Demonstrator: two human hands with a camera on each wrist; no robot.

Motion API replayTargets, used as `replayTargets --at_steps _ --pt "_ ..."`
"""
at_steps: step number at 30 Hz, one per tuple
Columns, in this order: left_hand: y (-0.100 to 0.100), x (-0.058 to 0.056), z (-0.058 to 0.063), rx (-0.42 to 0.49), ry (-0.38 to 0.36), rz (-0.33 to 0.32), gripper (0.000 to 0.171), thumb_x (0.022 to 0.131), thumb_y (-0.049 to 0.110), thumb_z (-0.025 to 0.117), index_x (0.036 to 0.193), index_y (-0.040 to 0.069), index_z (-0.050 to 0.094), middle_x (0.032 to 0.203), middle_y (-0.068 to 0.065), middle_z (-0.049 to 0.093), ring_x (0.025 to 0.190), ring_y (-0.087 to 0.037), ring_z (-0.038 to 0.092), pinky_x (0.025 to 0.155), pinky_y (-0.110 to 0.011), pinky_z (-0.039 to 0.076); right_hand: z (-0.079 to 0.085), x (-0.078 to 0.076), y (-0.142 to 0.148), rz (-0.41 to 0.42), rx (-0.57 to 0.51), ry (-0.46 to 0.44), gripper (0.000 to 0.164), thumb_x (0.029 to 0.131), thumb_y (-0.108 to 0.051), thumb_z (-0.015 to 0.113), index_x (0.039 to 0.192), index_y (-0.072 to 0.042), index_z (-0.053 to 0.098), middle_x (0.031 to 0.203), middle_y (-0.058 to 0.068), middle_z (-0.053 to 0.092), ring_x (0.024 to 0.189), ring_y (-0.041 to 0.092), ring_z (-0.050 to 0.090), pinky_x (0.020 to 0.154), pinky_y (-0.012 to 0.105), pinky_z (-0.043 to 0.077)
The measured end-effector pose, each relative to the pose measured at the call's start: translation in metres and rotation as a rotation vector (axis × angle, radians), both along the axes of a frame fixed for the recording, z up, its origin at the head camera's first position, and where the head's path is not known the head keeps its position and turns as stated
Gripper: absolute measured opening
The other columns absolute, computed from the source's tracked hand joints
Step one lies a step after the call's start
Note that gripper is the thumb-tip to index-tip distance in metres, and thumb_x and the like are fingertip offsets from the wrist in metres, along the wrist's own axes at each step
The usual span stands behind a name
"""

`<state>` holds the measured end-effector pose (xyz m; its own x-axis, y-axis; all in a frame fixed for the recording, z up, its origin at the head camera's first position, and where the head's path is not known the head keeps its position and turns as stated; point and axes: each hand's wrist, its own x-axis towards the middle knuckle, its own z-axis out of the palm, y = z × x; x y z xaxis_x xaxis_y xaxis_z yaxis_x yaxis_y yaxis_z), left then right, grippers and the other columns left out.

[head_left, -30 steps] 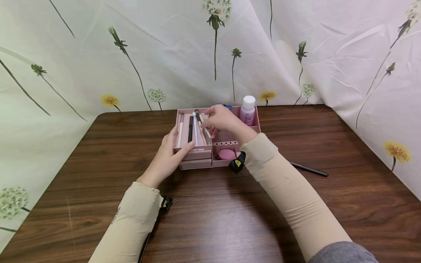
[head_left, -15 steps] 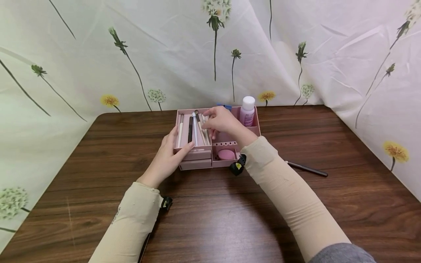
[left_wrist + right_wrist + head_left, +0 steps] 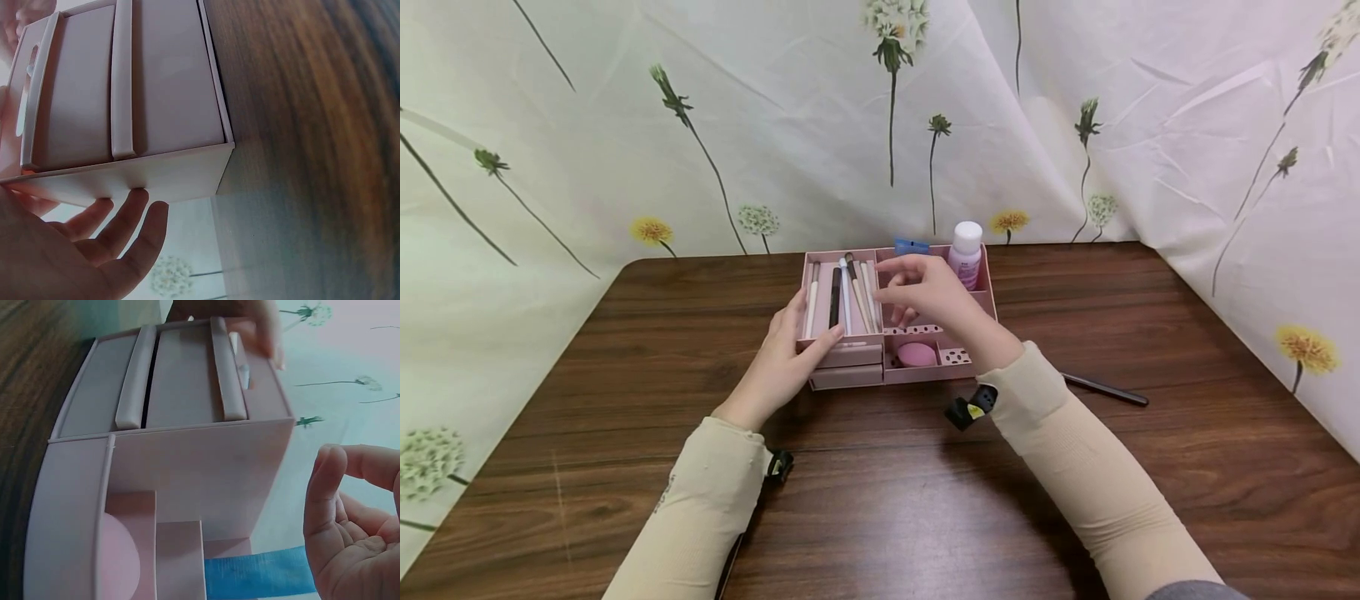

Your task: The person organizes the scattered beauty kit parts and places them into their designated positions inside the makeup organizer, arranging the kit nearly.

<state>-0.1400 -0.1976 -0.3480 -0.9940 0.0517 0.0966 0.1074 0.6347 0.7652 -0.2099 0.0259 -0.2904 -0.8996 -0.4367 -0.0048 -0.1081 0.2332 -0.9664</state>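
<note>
A pink desk organizer [image 3: 846,379] with two front drawers stands on the table. Its upper left tray [image 3: 822,287] contains several slim pens and makeup brushes, among them a black pen [image 3: 835,297] and a pale brush [image 3: 865,292]. My left hand [image 3: 778,358] holds the organizer's front left corner, thumb over the front rim and fingers along the side wall [image 3: 119,181]. My right hand [image 3: 943,296] hovers above the middle compartments, just right of the tray. Its thumb and index finger [image 3: 375,464] are bent toward each other with nothing between them.
A bottle [image 3: 966,258] with a white cap stands in the back right compartment, beside a blue tube [image 3: 912,247]. A pink oval item [image 3: 917,354] lies in the front compartment. Right of the organizer, a slim dark stick [image 3: 1108,389] lies on the table. A flowered cloth [image 3: 820,108] hangs behind.
My right hand has let go of a pale brush, which now lies in the tray, and has drawn back to the right. The left hand keeps its place on the organizer.
</note>
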Motion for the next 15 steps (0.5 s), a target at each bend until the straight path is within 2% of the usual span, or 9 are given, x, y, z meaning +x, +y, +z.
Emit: replayTargets --at_steps 8,15 --pt "0.001 0.002 0.001 0.0 0.001 0.001 0.09 0.095 0.058 0.054 0.161 0.017 0.007 0.163 -0.019 0.015 0.148 -0.032 0.022 0.119 -0.055 0.022 -0.002 0.02 0.024 0.005 -0.058 0.0 0.046 0.09 -0.002 0.068 0.135 -0.001 0.057 0.075 0.0 0.058 0.058 0.012 0.059 0.056 0.024 0.052" --pt "0.0 0.002 0.001 -0.009 0.012 -0.003 0.089 0.096 0.056 0.054 0.161 0.016 0.007 0.162 -0.02 0.016 0.148 -0.032 0.022 0.119 -0.055 0.022 -0.004 0.03 0.041 -0.005 -0.103 0.002 0.047 0.088 -0.001 0.068 0.134 0.001 0.057 0.076 0.001 0.057 0.055 0.011 0.058 0.056 0.025 0.053"
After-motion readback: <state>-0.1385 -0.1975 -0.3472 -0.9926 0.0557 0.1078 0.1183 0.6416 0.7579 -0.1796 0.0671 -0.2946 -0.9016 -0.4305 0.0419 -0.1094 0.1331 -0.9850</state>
